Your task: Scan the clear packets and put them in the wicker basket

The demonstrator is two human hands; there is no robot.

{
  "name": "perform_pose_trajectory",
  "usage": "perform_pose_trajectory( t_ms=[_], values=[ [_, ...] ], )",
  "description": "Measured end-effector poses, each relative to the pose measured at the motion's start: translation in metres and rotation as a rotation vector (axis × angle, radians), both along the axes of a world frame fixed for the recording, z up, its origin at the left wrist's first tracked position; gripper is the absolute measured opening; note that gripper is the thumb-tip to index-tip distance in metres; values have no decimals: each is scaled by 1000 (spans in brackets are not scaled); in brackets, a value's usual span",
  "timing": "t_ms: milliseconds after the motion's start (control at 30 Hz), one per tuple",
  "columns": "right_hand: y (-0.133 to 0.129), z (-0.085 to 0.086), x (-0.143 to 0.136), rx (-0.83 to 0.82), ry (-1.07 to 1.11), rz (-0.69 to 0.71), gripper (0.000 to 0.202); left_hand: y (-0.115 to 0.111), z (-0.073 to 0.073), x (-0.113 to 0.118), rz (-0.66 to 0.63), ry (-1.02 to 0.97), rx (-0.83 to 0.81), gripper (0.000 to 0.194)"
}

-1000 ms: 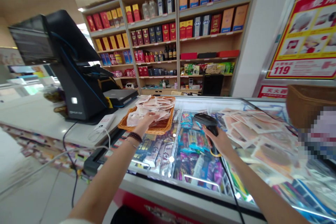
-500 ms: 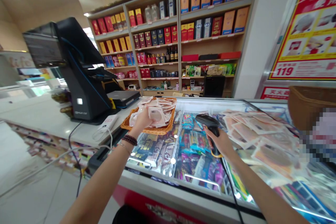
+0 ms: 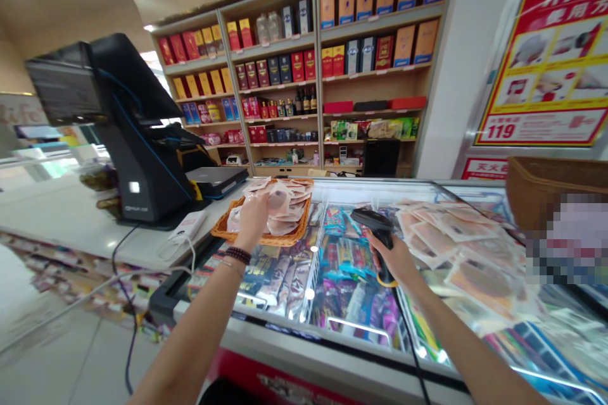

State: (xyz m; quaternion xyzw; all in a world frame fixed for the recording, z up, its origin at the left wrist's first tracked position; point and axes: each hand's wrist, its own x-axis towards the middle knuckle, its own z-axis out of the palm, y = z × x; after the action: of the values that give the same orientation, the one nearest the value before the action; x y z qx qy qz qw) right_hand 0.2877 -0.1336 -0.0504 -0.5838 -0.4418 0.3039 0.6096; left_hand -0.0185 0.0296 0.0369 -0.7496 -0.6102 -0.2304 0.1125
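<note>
My left hand [image 3: 254, 218], with beaded bracelets at the wrist, is closed on a clear flat packet [image 3: 278, 198] over the left part of an orange wicker basket [image 3: 291, 240]. More such packets lie in the basket. My right hand [image 3: 394, 258] is wrapped round the handle of a black barcode scanner [image 3: 375, 221], held over the glass top of a freezer; its head points left and its cable hangs down. Right of it, a spread pile of flat packets [image 3: 446, 234] lies on the glass.
A black register [image 3: 142, 145] and a white device [image 3: 190, 224] with cables stand on the left counter. Under the freezer glass lie colourful packages [image 3: 351, 256]. A brown basket [image 3: 555, 193] is at the right. Shelves of boxes [image 3: 297, 66] stand behind.
My left hand has moved slightly left and up over the basket, with the packet tilted up. My right hand holds the scanner much as before. The view has shifted a little.
</note>
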Motion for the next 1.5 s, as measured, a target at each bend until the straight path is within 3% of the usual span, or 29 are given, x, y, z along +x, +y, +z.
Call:
perform_pose_trajectory(
  t_ms=[133, 267, 400, 533, 633, 1000, 1267, 1500],
  values=[
    [1, 1, -4, 17, 15, 13, 51, -4, 10, 1, -35, -101, 102, 44],
    [1, -3, -1, 29, 11, 27, 52, -10, 6, 35, -236, -367, 126, 34],
    [-3, -4, 6, 74, -8, 18, 55, -14, -28, 95, -505, -733, -77, 31],
    [-8, 3, 7, 108, 12, -9, 58, -18, -69, 149, -547, -959, -307, 29],
    [-9, 6, 7, 100, 0, -18, 58, -17, -90, 170, -581, -1133, -487, 40],
    [-10, 2, 11, 4, -152, -32, 53, -14, -125, 177, -684, -1339, -679, 47],
    [-11, 1, 10, -44, -212, -49, 54, -14, -127, 182, -665, -1392, -699, 30],
    [-14, 4, 10, -17, -185, -46, 51, -17, -126, 183, -677, -1416, -671, 30]
  ],
)
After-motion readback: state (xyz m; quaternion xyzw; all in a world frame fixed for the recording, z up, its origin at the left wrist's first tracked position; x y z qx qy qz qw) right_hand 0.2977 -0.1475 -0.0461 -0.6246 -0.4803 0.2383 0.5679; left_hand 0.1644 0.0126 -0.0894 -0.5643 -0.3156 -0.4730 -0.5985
